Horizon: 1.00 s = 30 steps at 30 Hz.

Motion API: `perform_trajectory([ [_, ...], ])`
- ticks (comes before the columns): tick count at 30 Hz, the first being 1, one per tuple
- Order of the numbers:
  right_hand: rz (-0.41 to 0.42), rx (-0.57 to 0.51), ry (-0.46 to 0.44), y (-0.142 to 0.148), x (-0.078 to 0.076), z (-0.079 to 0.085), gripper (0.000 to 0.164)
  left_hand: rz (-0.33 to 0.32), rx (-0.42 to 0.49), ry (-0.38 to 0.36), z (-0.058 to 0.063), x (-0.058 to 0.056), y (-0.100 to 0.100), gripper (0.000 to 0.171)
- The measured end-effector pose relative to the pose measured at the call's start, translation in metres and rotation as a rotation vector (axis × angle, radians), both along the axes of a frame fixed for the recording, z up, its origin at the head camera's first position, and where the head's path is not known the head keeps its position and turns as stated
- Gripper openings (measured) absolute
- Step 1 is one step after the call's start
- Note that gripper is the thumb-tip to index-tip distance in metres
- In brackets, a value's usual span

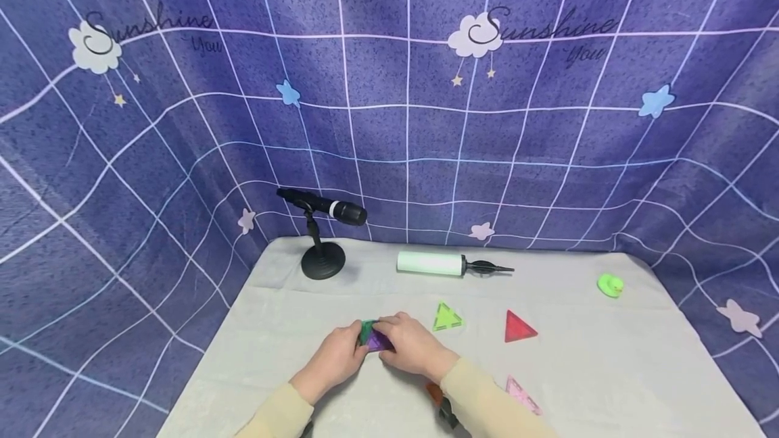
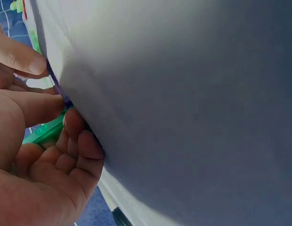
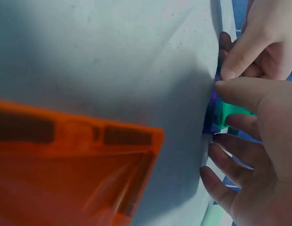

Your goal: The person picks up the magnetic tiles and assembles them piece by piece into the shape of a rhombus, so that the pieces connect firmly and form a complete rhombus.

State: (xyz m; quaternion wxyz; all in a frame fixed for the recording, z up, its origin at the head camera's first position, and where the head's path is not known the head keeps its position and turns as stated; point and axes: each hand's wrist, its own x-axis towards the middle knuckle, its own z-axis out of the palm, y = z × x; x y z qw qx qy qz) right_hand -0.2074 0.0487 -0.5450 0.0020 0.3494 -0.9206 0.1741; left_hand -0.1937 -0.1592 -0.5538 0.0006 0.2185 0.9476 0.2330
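My left hand (image 1: 336, 358) pinches a translucent green magnetic tile (image 1: 366, 331), its fingers curled under the thumb in the left wrist view. Against the green one lies a purple magnetic tile (image 1: 378, 341), low over the white tabletop. My right hand (image 1: 409, 343) holds the purple tile between thumb and fingers, covering part of it. In the right wrist view the purple tile (image 3: 213, 113) and the green tile (image 3: 233, 112) meet at an edge, and both hands come together there. The hands hide the tiles' full outlines.
Right of the hands lie a lime triangle tile (image 1: 447, 317), a red one (image 1: 519, 327) and a pink one (image 1: 522, 395). An orange tile (image 1: 434, 392) sits beside my right forearm. Farther back are a microphone on a stand (image 1: 324, 261), a hand pump (image 1: 431, 263) and a green duck (image 1: 610, 285).
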Motion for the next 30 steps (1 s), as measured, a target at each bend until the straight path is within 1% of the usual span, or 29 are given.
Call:
perform_trajectory([
  [4,0.024,-0.05,-0.006,0.006,0.001,-0.002,0.052,0.007,0.0,0.005,-0.002,0.001,0.0,0.018],
  [7,0.019,-0.075,0.019,0.013,0.001,-0.003,0.048,0.012,-0.001,0.0,-0.003,0.001,-0.001,0.017],
  [14,-0.094,-0.123,0.123,0.043,-0.006,0.001,0.042,0.019,0.001,-0.032,-0.001,0.0,-0.001,0.018],
  [18,-0.145,-0.16,0.17,0.065,-0.012,0.0,0.041,0.023,0.001,-0.04,-0.001,0.001,-0.001,0.02],
  [21,-0.175,-0.185,0.189,0.079,-0.016,-0.001,0.038,0.026,-0.005,-0.046,-0.001,0.001,-0.002,0.023],
  [24,-0.209,-0.21,0.185,0.092,-0.019,-0.002,0.036,0.012,-0.006,-0.039,-0.001,-0.001,-0.002,0.023],
  [26,-0.232,-0.211,0.166,0.098,-0.02,-0.002,0.035,0.003,-0.005,-0.033,-0.001,-0.002,-0.002,0.022],
  [30,-0.249,-0.21,0.116,0.108,-0.02,-0.004,0.032,-0.003,-0.003,-0.029,-0.001,-0.004,-0.002,0.022],
])
